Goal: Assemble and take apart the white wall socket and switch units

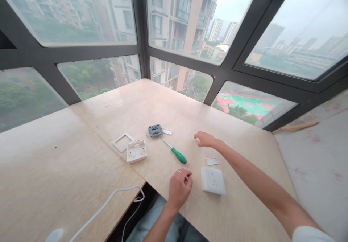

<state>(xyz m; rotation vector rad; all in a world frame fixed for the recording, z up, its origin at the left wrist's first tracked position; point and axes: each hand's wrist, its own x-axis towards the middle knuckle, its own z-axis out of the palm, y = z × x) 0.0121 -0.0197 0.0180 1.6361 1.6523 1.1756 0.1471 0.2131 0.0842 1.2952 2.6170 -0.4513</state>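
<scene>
My left hand [180,188] is just over the table's near edge, its fingers curled in with thumb and forefinger close together. Whatever they hold, if anything, is too small to make out. Farther off, my right hand [206,139] reaches over the tabletop with bent fingers pinched together; their grip is hidden. Between the hands and to the left lies a green-handled screwdriver [178,155], its tip pointing away. Right of my left hand sits a white wall socket [213,181], with a small white rectangular plate [212,161] just behind it.
Farther left lie a dark grey socket module [154,130], a small white piece [167,131], a white frame [123,142] and a white mounting box [136,151]. A white cable [108,200] crosses the near left tabletop [67,176]. Windows border the far edges.
</scene>
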